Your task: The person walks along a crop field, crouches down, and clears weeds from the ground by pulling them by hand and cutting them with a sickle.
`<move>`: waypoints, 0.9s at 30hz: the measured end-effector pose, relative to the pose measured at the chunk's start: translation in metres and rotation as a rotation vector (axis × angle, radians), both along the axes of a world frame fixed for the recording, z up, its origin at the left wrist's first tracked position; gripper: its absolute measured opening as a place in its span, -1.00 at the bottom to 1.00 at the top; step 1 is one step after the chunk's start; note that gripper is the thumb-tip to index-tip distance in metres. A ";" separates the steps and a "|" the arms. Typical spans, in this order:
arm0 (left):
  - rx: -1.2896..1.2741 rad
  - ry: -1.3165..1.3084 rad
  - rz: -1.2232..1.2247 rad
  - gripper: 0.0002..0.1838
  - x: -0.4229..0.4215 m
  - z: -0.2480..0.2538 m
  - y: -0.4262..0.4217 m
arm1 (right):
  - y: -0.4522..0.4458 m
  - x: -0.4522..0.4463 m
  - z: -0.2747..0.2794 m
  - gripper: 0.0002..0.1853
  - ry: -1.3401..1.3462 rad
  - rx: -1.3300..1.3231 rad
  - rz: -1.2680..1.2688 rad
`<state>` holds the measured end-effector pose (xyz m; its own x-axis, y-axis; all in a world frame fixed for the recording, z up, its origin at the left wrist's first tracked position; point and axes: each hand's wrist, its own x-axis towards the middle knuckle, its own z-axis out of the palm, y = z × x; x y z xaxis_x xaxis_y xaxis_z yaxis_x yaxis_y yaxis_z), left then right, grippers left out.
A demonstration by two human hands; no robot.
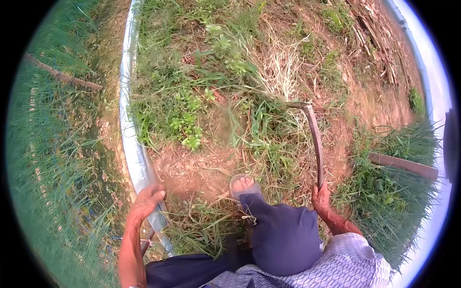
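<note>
My right hand (321, 196) is wrapped round the lower end of a long, curved wooden handle (314, 137). The tool's short head (295, 104) lies at the edge of a patch of dry, pale grass (281, 74). On the left, my left hand (149, 199) is over the long silvery plastic strip (136, 161), its fingers close together; what they hold, if anything, is hidden. Green weeds (186, 126) grow on the brown soil between my hands. Near the centre bottom, my foot in a sandal (244, 185) stands on the ground.
Tall, thin green plants (53, 144) fill the left side, with a wooden stick (65, 77) among them. At the right, a wooden board (403, 164) juts over more green plants. Dry stalks (377, 38) lie at the top right.
</note>
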<state>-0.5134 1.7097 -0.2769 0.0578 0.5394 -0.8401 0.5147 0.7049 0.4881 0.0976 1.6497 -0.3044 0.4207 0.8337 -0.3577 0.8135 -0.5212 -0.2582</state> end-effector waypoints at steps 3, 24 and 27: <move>-0.060 -0.056 -0.023 -0.59 0.022 0.001 -0.027 | -0.096 0.054 0.048 -0.73 -0.152 -0.178 -0.105; 0.619 -0.697 0.547 -0.36 0.118 0.021 0.039 | 0.151 -0.248 0.033 -0.45 0.957 -0.240 0.740; 0.598 -0.804 0.818 -0.52 0.123 0.005 0.047 | 0.192 -0.255 0.025 -0.61 0.841 -0.029 0.959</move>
<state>-0.3904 1.7565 -0.2720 -0.0924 0.9355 -0.3410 -0.5436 0.2396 0.8045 -0.1573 1.8414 -0.2791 -0.7075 0.6636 -0.2432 0.4577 0.1680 -0.8731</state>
